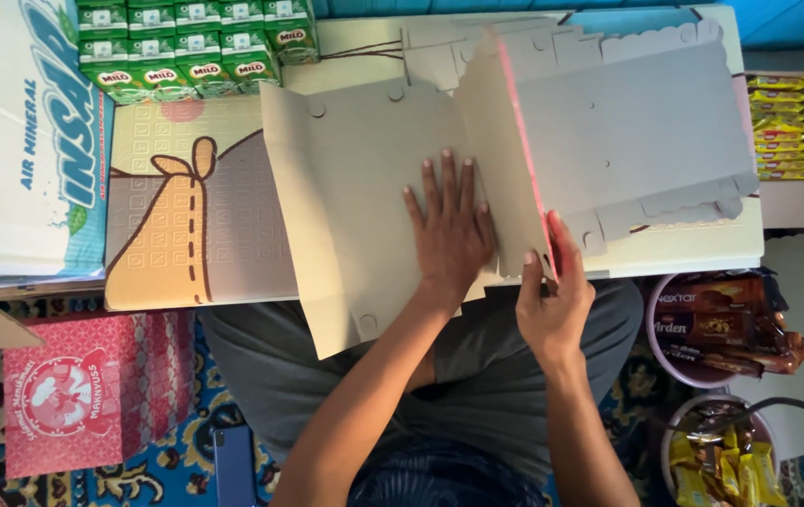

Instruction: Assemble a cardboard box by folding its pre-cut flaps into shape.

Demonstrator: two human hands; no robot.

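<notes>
While the flat cardboard box blank (364, 188) lay across the low table (693, 249) at frame centre, the left hand (451, 230) pressed open-palmed on its middle panel. Just right of it, the right hand (552, 296) pinched the raised flap's pink lower edge. Green drink cartons (186, 47) sat upper left.

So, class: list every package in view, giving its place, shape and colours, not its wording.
Drink cartons: top left, green stacked boxes.
Water carton: far left, white and blue.
Gift box: lower left, pink patterned.
Biscuit packs: right, brown, in a round tub.
Snack packets: far right, yellow rows.
</notes>
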